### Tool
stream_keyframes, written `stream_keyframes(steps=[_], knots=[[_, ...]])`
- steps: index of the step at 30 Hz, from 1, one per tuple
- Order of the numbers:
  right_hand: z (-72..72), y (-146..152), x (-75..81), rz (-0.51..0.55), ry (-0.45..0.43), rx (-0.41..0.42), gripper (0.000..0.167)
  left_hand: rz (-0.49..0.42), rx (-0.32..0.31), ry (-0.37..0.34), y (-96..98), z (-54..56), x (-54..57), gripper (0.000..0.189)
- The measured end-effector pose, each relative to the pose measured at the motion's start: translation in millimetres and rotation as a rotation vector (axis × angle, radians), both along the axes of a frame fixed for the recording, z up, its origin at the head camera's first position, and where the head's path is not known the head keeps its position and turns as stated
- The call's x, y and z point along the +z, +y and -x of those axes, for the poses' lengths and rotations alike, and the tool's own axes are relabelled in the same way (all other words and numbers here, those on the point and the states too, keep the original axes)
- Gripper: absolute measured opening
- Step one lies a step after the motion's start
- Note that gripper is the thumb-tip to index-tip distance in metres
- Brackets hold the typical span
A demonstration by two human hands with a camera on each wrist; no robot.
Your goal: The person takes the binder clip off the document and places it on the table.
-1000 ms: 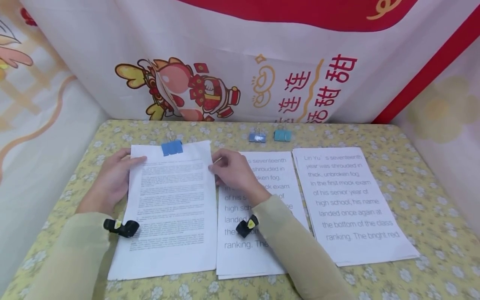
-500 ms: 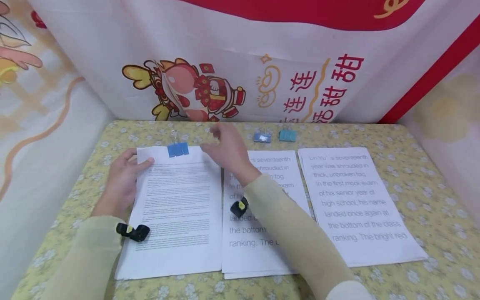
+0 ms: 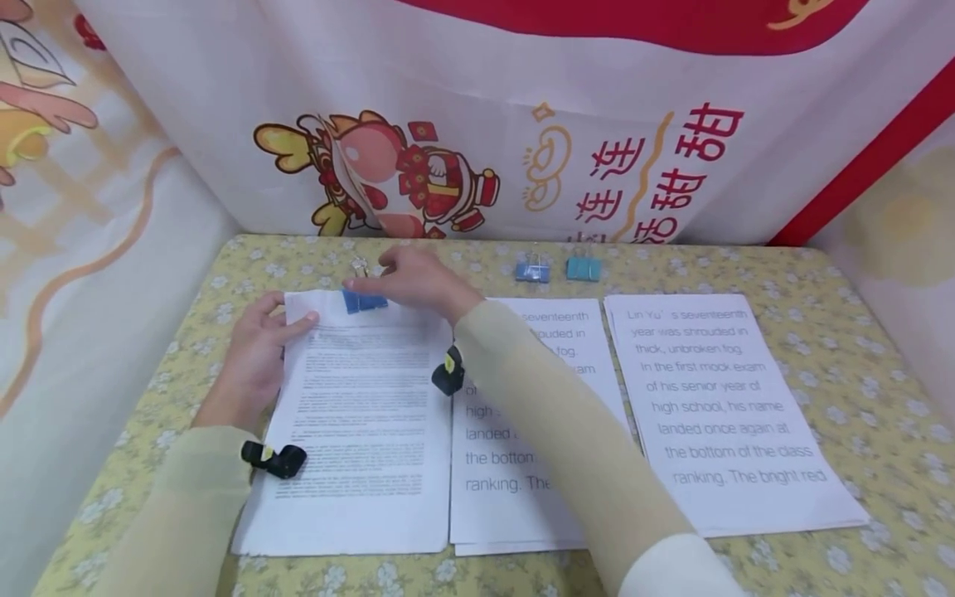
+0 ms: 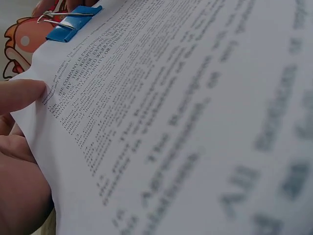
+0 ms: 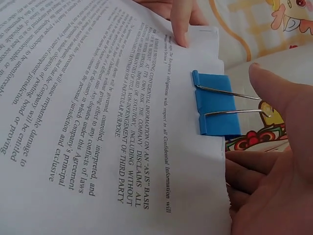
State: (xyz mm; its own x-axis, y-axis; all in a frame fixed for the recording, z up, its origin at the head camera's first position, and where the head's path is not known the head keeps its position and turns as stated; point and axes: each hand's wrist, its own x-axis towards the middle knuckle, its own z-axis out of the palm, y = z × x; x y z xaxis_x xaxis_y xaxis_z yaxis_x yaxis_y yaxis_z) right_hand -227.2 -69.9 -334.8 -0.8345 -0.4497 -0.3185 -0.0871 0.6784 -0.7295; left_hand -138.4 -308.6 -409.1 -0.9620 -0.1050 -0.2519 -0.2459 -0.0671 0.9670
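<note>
A stack of printed sheets [image 3: 358, 464] lies at the left of the table, with a blue binder clip [image 3: 367, 303] on its top edge. My left hand [image 3: 257, 344] pinches the stack's upper left corner, thumb on the top sheet and fingers beneath. My right hand [image 3: 421, 280] is at the clip, partly covering it in the head view. In the right wrist view, its thumb [image 5: 279, 88] stands apart from the wire handles [image 5: 234, 113], and its fingers [image 5: 249, 181] lie by the paper's edge, partly hidden behind it.
Two more paper stacks in large print, a middle stack [image 3: 496, 506] and a right stack [image 3: 746, 497], lie to the right. Behind them sit a blue binder clip [image 3: 533, 271] and a teal binder clip [image 3: 584, 268]. A printed curtain [image 3: 515, 75] hangs behind the floral tablecloth [image 3: 843, 332].
My right hand has left the stack's right edge and moved up and left to the blue clip on top. The left hand keeps its pinch on the corner. The view has shifted slightly.
</note>
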Motion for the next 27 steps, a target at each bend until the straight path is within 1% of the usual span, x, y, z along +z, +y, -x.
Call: stream_keyframes(steps=[3,5,8,10,12,14,17,22,27], knots=[[4.1,-4,-1.4,-0.013,-0.094,-0.005,0.084,0.033,-0.009,-0.016,1.9,-0.3,1.5,0.033],[5.1,-5,-3.2,0.013,-0.123,-0.032,0.078,0.046,-0.012,-0.031,2.3,-0.1,1.9,0.035],[4.9,-6,-6.6,0.075,-0.124,-0.086,0.069,0.079,-0.012,-0.073,2.8,0.6,1.3,0.044],[4.2,-4,-8.9,0.122,-0.116,-0.109,0.066,0.109,-0.012,-0.092,3.2,1.2,0.5,0.05],[4.1,-3,-10.9,0.152,-0.108,-0.12,0.066,0.148,-0.021,-0.114,3.6,1.7,0.2,0.054],[3.9,-2,-12.7,0.182,-0.101,-0.119,0.064,0.182,-0.032,-0.127,3.5,1.8,0.0,0.053],[4.1,0,-14.2,0.208,-0.091,-0.124,0.061,0.189,-0.046,-0.136,2.9,1.7,0.2,0.051],[4.9,1,-15.3,0.228,-0.083,-0.131,0.055,0.169,-0.059,-0.128,3.2,0.9,1.4,0.054],[1.6,-2,-18.3,0.264,-0.059,-0.145,0.046,0.158,-0.067,-0.125,4.4,0.1,3.6,0.053]])
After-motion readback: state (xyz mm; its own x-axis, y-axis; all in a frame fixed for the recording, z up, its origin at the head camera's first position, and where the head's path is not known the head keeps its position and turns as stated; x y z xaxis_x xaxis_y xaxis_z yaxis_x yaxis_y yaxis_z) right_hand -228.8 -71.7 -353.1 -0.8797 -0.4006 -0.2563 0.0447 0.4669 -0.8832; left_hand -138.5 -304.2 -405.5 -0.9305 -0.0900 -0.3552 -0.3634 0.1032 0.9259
